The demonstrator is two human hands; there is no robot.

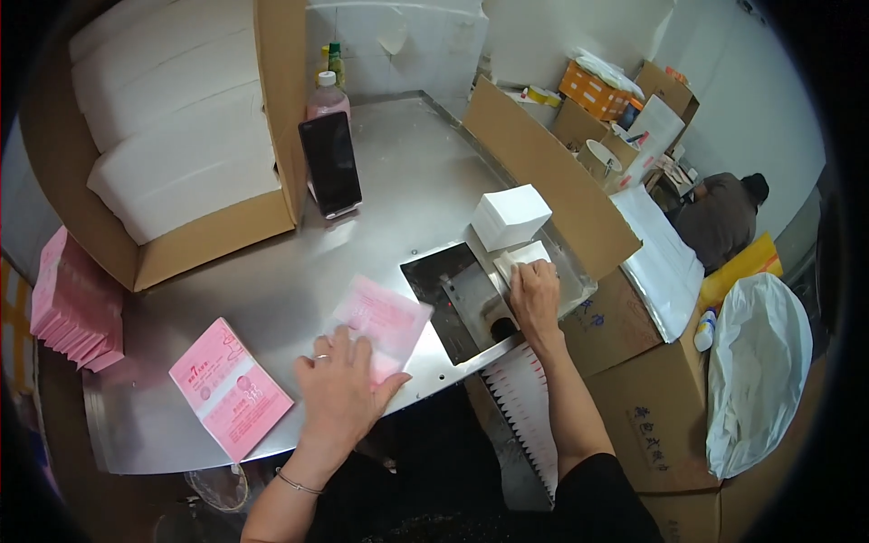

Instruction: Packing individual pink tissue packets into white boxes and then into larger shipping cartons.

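Two pink packets (231, 387) on the table (272, 290), one phone (330, 163), two bottles (327, 95), two hands (342, 385).

Both forearms are bare — no gloves, no long sleeves. The left hand (342, 391) has a thin ring on one finger and a slim bracelet at the wrist. The right hand (535, 291) wears nothing; a dark short sleeve shows near the elbow.

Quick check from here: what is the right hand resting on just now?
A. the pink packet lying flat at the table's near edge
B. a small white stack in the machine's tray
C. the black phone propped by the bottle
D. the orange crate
B: the right hand lies on the small white stack in the metal tray, while the left hand presses a pink packet.
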